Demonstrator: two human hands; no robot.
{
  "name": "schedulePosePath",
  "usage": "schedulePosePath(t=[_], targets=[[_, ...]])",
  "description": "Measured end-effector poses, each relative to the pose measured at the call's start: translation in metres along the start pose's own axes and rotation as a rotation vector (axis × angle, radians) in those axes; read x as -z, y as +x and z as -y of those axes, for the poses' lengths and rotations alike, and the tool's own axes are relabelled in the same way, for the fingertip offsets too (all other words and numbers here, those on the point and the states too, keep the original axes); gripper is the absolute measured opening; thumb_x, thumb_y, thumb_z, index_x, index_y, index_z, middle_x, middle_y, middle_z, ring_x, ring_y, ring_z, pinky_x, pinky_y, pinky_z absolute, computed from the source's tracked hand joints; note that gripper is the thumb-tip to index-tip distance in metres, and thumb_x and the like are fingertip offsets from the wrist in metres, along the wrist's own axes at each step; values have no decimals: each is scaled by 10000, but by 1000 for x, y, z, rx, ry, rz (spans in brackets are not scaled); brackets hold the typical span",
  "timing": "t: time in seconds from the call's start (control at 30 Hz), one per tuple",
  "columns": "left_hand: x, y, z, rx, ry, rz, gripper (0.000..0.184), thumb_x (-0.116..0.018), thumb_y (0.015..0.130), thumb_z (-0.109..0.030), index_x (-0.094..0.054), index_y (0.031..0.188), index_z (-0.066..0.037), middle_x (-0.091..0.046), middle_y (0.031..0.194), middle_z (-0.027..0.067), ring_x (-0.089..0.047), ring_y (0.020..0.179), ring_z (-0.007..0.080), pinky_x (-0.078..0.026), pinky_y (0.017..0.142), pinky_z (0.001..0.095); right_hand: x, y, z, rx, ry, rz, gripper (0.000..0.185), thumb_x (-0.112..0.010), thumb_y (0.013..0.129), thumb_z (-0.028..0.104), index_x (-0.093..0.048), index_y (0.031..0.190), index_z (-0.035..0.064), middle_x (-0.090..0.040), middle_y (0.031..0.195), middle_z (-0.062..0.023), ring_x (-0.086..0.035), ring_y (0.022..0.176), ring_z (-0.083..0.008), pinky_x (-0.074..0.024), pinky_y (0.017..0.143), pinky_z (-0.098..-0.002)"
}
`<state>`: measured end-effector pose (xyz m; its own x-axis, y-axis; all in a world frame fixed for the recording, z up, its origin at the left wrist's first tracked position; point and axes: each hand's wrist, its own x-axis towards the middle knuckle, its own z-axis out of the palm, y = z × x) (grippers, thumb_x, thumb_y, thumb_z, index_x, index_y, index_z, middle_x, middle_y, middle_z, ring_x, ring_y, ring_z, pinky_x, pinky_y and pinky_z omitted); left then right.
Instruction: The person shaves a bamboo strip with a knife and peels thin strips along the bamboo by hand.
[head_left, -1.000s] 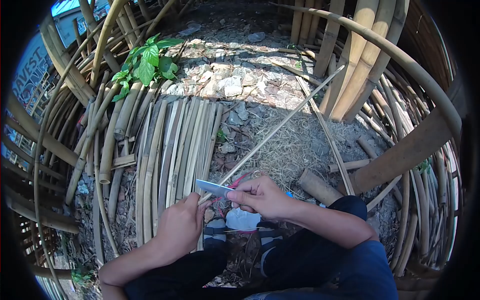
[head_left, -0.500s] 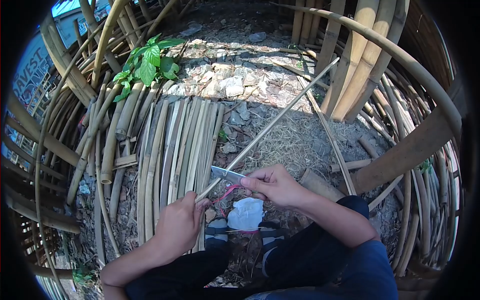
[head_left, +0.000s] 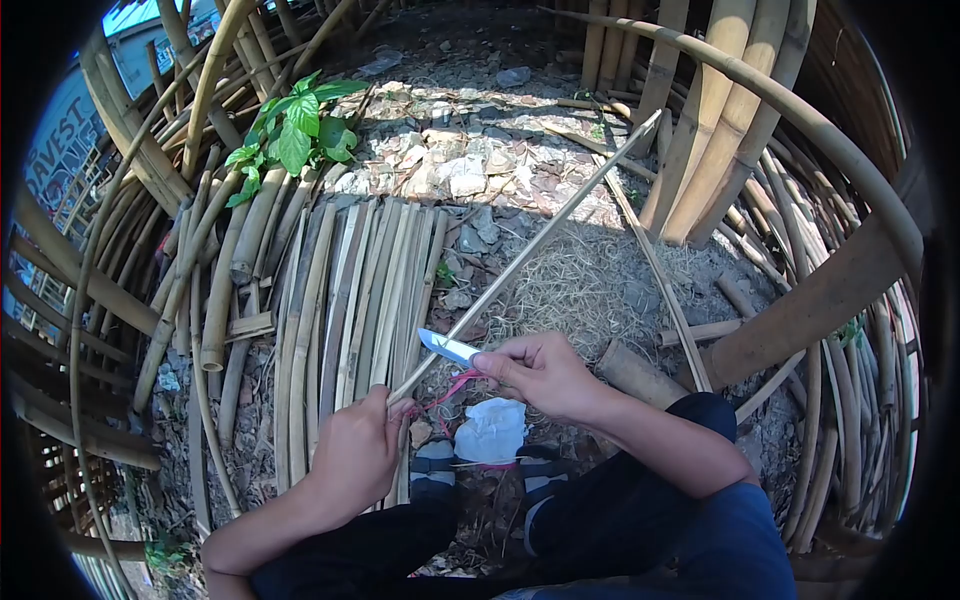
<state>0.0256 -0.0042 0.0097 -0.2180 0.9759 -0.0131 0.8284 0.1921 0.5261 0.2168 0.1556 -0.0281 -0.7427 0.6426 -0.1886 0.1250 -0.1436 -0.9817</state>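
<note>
My left hand (head_left: 358, 450) is closed around the near end of a long, thin bamboo strip (head_left: 545, 233), which slants up and away to the right. In my right hand (head_left: 540, 375) is a knife (head_left: 449, 346), its blade pointing left across the strip just beyond my left fingers. I cannot tell whether the edge touches the bamboo. A pink string (head_left: 455, 385) hangs near the knife, between my two hands. Below it, a crumpled white piece of plastic or cloth (head_left: 491, 431) lies on the ground between my feet.
Split bamboo slats (head_left: 350, 300) lie in a row at left. A leafy green plant (head_left: 298, 128) grows behind them. Thick bamboo poles (head_left: 715, 130) stand at back right, and a curved pole (head_left: 770, 90) arches overhead. Shavings (head_left: 575, 285) cover the ground ahead.
The knife blade has turned so its flat face catches more light. The strip's far end has shifted slightly left. My left hand stays nearly in place.
</note>
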Motion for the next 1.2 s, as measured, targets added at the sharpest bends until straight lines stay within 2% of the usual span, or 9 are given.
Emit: schedulePosePath(t=[0.17,0.47,0.53,0.63,0.73,0.9,1.03,1.1,1.2], targets=[[-11,0,0,-58,-4,8,233,-525,1028,-151,-518,909,48,-563,627,273,-597,606,482,-439,544,532,-16,-2,-8,17,-66,107,344,-688,972,320,-748,955,-19,-585,632,27,-453,568,-32,-337,488,-250],[-2,-1,3,-23,-7,53,247,-512,1035,-156,-516,908,57,-554,605,272,-590,595,486,-436,535,526,15,8,0,43,-157,-15,393,-657,987,357,-724,872,-13,-528,582,29,-407,502,-39,-297,451,-249],[1,-4,8,-17,-30,46,254,-508,1037,-156,-515,903,60,-548,600,273,-587,587,486,-431,530,522,56,20,11,-25,71,-282,397,-640,999,347,-671,804,2,-492,563,38,-381,465,-41,-269,425,-239],[1,-4,10,-27,-20,42,264,-501,1042,-156,-513,894,62,-537,589,271,-581,571,483,-422,517,511,68,23,12,-49,39,-399,368,-620,1013,343,-631,828,26,-471,568,44,-385,468,-37,-269,433,-213],[-2,-2,5,-30,-19,39,262,-499,1042,-162,-519,901,59,-539,585,267,-591,585,479,-428,525,513,32,10,6,-16,39,-190,367,-625,1014,300,-657,793,9,-491,573,38,-379,483,-29,-264,440,-225],[-4,0,-2,-20,-45,75,284,-518,1035,-194,-531,904,58,-568,612,272,-608,606,481,-451,547,529,-30,-13,-7,-10,14,133,355,-625,1015,304,-697,869,-11,-530,615,32,-452,553,-21,-359,497,-228],[0,-3,0,-8,-55,91,278,-488,1051,-186,-550,963,70,-534,567,250,-596,565,460,-431,524,501,-22,-8,-3,-34,-7,105,357,-636,1008,308,-708,869,-12,-528,612,39,-465,553,-26,-382,502,-231],[3,-4,0,5,-73,90,283,-483,1054,-190,-550,961,69,-530,561,243,-596,556,453,-429,519,495,-10,-1,-7,-49,-7,-34,357,-659,994,308,-717,857,-17,-531,608,39,-454,537,-26,-367,490,-229],[3,-4,2,7,-81,80,291,-477,1058,-195,-549,953,67,-522,550,234,-593,540,439,-426,510,484,-3,6,-14,-26,36,-19,348,-684,978,301,-725,849,-19,-524,591,39,-438,523,-23,-332,473,-230]])
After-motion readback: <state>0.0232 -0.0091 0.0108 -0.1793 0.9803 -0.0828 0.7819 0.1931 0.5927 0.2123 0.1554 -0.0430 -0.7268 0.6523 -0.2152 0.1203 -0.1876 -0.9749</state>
